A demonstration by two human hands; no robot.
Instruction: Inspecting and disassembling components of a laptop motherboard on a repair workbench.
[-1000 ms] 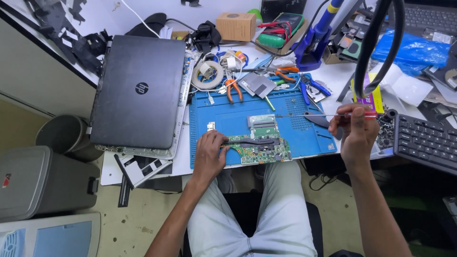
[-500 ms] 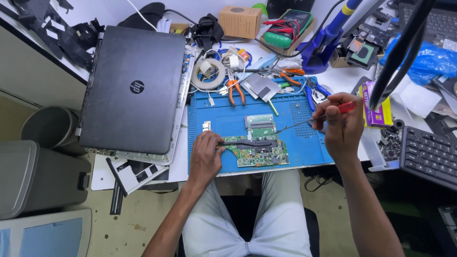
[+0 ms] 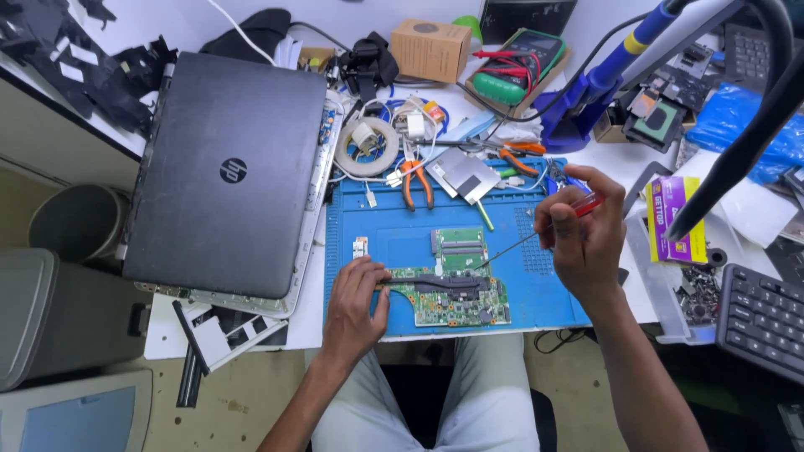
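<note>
Left hand [image 3: 356, 305] pins green circuit board [image 3: 448, 295] flat by its edge; stiff, light, fragile. Right hand [image 3: 582, 238] fingers pinch red-handled screwdriver [image 3: 536, 234], tip on board.

Two hands work over one blue mat [image 3: 402, 243]: the left hand [image 3: 356, 305] and the right hand [image 3: 582, 238]. Under them lie two green circuit boards, a large one [image 3: 452, 297] at the left hand and a small one [image 3: 459, 243] just beyond it. The right hand grips one screwdriver [image 3: 536, 234]. Beyond the hands are two orange-handled pliers [image 3: 414, 180] [image 3: 519, 156], one tape roll [image 3: 366, 144], one cardboard box [image 3: 430, 48] and one multimeter [image 3: 523, 63]. One closed laptop [image 3: 226, 172] sits left of the left hand; one keyboard [image 3: 758, 322] sits right of the right hand.
</note>
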